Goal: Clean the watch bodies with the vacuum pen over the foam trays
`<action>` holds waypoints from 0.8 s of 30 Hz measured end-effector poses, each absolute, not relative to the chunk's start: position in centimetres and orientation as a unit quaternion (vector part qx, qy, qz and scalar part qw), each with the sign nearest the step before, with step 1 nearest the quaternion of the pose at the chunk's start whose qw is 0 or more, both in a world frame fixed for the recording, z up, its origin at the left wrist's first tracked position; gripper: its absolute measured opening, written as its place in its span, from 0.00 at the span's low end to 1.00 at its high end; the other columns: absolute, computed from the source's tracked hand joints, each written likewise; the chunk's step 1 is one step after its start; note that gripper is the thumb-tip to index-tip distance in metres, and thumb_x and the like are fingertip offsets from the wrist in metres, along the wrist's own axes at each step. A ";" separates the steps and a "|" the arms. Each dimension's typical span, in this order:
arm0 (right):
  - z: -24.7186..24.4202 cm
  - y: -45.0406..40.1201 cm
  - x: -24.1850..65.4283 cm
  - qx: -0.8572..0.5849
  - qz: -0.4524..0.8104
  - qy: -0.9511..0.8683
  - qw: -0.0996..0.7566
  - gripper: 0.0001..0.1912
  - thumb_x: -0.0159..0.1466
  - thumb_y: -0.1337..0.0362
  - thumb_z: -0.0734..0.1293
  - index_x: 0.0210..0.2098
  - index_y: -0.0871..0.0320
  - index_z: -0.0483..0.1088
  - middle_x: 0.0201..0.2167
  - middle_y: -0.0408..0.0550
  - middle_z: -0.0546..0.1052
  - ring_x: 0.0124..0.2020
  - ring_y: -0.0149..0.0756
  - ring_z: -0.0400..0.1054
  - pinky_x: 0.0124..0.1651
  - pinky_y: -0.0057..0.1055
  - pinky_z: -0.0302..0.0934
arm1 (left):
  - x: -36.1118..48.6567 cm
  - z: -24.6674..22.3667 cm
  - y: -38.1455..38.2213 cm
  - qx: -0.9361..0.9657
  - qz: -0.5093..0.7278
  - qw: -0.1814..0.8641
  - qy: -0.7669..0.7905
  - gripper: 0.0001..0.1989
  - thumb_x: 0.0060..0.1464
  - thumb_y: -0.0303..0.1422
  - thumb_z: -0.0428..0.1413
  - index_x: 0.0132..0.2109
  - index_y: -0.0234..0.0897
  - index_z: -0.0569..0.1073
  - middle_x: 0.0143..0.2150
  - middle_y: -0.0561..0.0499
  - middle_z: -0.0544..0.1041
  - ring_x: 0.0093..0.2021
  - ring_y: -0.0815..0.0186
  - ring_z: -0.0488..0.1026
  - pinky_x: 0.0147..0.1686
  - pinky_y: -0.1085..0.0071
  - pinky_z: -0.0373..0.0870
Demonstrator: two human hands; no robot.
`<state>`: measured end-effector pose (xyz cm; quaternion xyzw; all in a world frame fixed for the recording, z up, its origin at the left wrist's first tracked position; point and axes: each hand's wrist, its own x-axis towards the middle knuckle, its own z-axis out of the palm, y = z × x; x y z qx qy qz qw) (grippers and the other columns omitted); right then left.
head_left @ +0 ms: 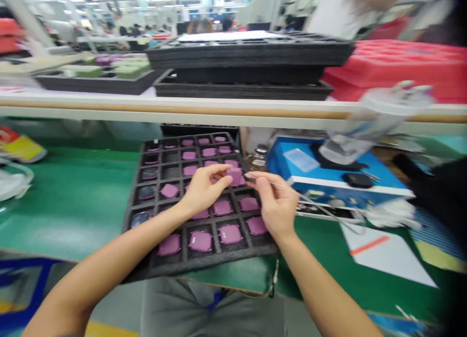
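Head view, factory workbench: left hand pinching purple pad, right hand pinching tweezers.

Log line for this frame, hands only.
left hand: on purple square piece | right hand: at its edge | black foam tray: beneath both hands

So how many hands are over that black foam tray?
2: the person's left hand is over the middle of the black foam tray, and the right hand is at its right side, beside the purple pieces. Neither is hidden.
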<state>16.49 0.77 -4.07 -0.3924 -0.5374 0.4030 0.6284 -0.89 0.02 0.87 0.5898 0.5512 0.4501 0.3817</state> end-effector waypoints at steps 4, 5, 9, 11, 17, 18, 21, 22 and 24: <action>-4.1 0.5 16.3 -0.400 0.409 -0.524 0.632 0.14 0.67 0.52 0.71 0.39 0.57 0.81 0.38 0.51 0.84 0.38 0.37 0.80 0.44 0.38 0.79 | -3.9 3.8 0.0 0.606 0.430 0.358 0.565 0.18 0.54 0.30 0.61 0.52 0.29 0.79 0.42 0.43 0.82 0.39 0.64 0.78 0.41 0.68 0.75; -4.0 0.4 16.3 -0.401 0.412 -0.524 0.628 0.15 0.67 0.52 0.71 0.39 0.57 0.81 0.38 0.51 0.83 0.38 0.38 0.80 0.43 0.38 0.79 | -5.1 4.6 0.1 0.620 0.420 0.334 0.572 0.18 0.54 0.30 0.61 0.51 0.29 0.79 0.43 0.43 0.82 0.39 0.64 0.77 0.41 0.68 0.75; -3.7 0.3 16.3 -0.409 0.415 -0.529 0.617 0.16 0.67 0.51 0.71 0.39 0.58 0.81 0.38 0.51 0.83 0.37 0.37 0.79 0.42 0.37 0.79 | -11.2 6.0 1.5 0.691 0.292 0.213 0.626 0.15 0.55 0.31 0.57 0.49 0.33 0.81 0.42 0.46 0.83 0.40 0.63 0.77 0.44 0.69 0.73; -3.7 0.3 16.3 -0.406 0.411 -0.533 0.618 0.16 0.67 0.51 0.71 0.39 0.58 0.81 0.38 0.50 0.83 0.37 0.36 0.79 0.40 0.35 0.79 | -14.0 5.3 2.3 0.699 0.182 0.214 0.658 0.15 0.54 0.31 0.56 0.47 0.34 0.83 0.40 0.47 0.84 0.38 0.63 0.77 0.42 0.70 0.72; -4.0 0.3 16.4 -0.412 0.429 -0.536 0.599 0.18 0.67 0.50 0.70 0.40 0.59 0.80 0.39 0.52 0.84 0.38 0.37 0.79 0.41 0.36 0.79 | -17.0 2.7 2.6 0.684 0.110 0.177 0.699 0.15 0.52 0.28 0.58 0.44 0.40 0.86 0.48 0.49 0.86 0.51 0.58 0.81 0.55 0.70 0.71; -4.0 0.2 16.4 -0.415 0.429 -0.538 0.595 0.18 0.67 0.49 0.70 0.40 0.59 0.80 0.39 0.52 0.84 0.38 0.37 0.79 0.41 0.36 0.79 | -17.0 2.6 2.9 0.680 0.101 0.152 0.710 0.16 0.54 0.29 0.58 0.47 0.40 0.86 0.51 0.49 0.85 0.54 0.58 0.80 0.57 0.70 0.70; -4.1 0.1 16.5 -0.424 0.429 -0.537 0.590 0.19 0.66 0.48 0.71 0.39 0.59 0.81 0.39 0.53 0.84 0.38 0.38 0.79 0.41 0.36 0.78 | -17.1 2.6 5.1 0.654 0.064 0.062 0.752 0.20 0.61 0.31 0.53 0.56 0.40 0.82 0.60 0.46 0.81 0.61 0.54 0.75 0.62 0.64 0.67; -4.1 0.1 16.5 -0.426 0.430 -0.535 0.590 0.19 0.66 0.48 0.71 0.39 0.59 0.81 0.39 0.53 0.84 0.39 0.39 0.79 0.40 0.36 0.78 | -17.3 2.5 6.3 0.643 0.047 0.038 0.764 0.20 0.63 0.32 0.53 0.58 0.39 0.81 0.61 0.43 0.80 0.62 0.52 0.75 0.63 0.61 0.67; -4.1 0.2 16.4 -0.426 0.435 -0.527 0.593 0.19 0.67 0.48 0.70 0.40 0.59 0.81 0.40 0.53 0.83 0.40 0.39 0.79 0.40 0.36 0.78 | -17.7 2.3 8.6 0.629 0.004 0.016 0.777 0.21 0.63 0.33 0.54 0.60 0.36 0.79 0.60 0.38 0.79 0.61 0.50 0.75 0.61 0.57 0.69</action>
